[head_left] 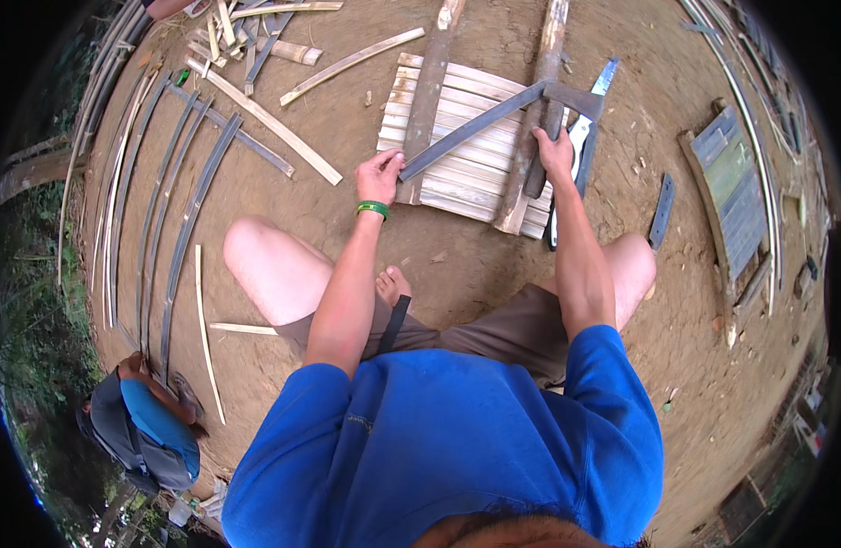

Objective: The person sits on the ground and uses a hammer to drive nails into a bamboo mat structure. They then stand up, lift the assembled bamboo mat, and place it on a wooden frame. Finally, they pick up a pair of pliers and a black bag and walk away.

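My left hand (pixel 381 178) pinches the near end of a dark grey split-bamboo strip (pixel 475 131), which slants up to the right. My right hand (pixel 555 153) is closed round the dark handle of a hatchet (pixel 576 98), whose head lies by the strip's far end; I cannot tell whether they touch. Beneath both is a panel of pale bamboo slats (pixel 470 146) with two round wooden poles (pixel 428 91) across it. Just right of my right hand lies a saw (pixel 577 137) with a white-and-black handle, partly hidden by the hatchet and my arm.
Long bamboo strips (pixel 187 219) lie on the dirt floor (pixel 338 219) to the left. Offcuts (pixel 256 46) are piled at the far left. A dark flat piece (pixel 661 210) and a framed slatted panel (pixel 731 192) lie right. Another person (pixel 151 420) crouches at the lower left.
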